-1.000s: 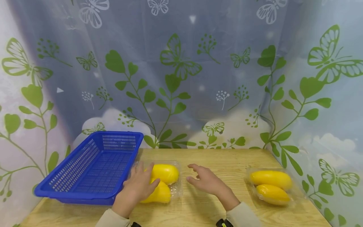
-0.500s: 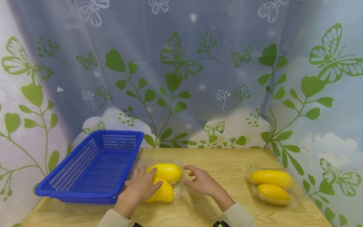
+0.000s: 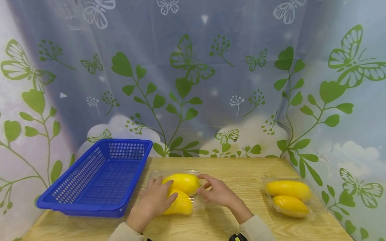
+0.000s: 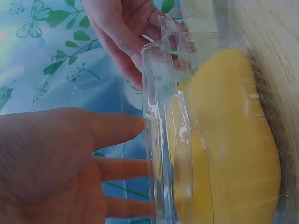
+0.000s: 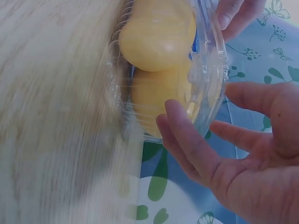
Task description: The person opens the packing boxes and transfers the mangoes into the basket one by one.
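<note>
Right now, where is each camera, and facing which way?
Head: on the head, facing forward and down at a clear package; left hand, right hand, sleeves show.
Left wrist: on that wrist, facing that package; both hands show.
Right wrist: on that wrist, facing that package; both hands show.
Wrist views share the package and backdrop.

Away slid the pack [image 3: 181, 191], off to the right, opening up room from the basket [image 3: 90, 207], and the left hand [image 3: 153, 201] travelled right along with it! In came the right hand [image 3: 219, 192], then slightly back out, and the gap between it and the pack closed up.
</note>
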### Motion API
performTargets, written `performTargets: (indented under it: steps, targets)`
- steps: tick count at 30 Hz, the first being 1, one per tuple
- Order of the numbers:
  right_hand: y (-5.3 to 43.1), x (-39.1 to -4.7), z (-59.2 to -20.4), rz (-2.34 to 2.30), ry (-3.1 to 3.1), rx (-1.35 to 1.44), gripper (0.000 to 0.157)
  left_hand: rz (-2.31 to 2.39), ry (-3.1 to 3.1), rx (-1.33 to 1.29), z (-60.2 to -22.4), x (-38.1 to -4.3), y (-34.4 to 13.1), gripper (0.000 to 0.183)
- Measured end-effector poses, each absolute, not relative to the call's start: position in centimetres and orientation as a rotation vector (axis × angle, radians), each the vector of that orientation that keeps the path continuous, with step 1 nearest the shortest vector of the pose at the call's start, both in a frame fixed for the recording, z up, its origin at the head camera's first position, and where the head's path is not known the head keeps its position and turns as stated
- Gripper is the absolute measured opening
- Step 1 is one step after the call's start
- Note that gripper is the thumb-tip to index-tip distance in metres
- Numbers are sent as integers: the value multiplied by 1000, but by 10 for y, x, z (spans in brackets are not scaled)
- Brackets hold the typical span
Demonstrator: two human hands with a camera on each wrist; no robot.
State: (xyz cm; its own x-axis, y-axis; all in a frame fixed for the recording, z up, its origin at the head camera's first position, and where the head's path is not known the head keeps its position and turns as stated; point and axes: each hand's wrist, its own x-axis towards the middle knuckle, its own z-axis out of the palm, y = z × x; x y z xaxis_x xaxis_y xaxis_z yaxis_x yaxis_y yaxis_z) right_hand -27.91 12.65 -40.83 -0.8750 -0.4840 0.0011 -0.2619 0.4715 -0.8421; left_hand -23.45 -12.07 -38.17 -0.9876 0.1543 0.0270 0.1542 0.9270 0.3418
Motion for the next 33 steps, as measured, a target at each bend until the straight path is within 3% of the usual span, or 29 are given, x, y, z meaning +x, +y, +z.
performTargets:
  steps: [33]
  targets:
    - [157,-278,-405,-1334,2481,-500,55,619,3076,463,-385,-233,-105,48]
